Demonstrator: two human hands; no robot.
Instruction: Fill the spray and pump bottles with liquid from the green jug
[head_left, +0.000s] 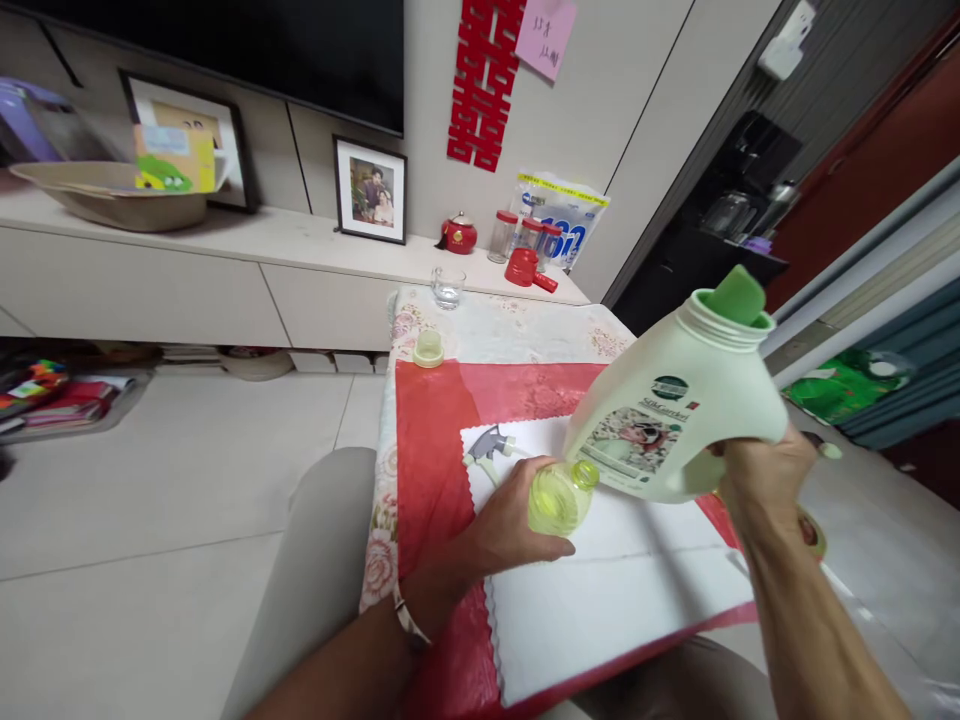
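Currently the left hand [517,520] is wrapped around a small clear yellow-green plastic bottle [559,497], held just above the white scalloped cloth [600,600] on the red-covered counter [435,430]. The right hand [757,465] grips a large pale-green plastic detergent jug [675,410], fingers closed on its far side. The jug is tilted, with its green spout [739,295] pointing up and away. Doing this well probably means bracing the little bottle upright over the cloth and turning the heavy jug slowly.
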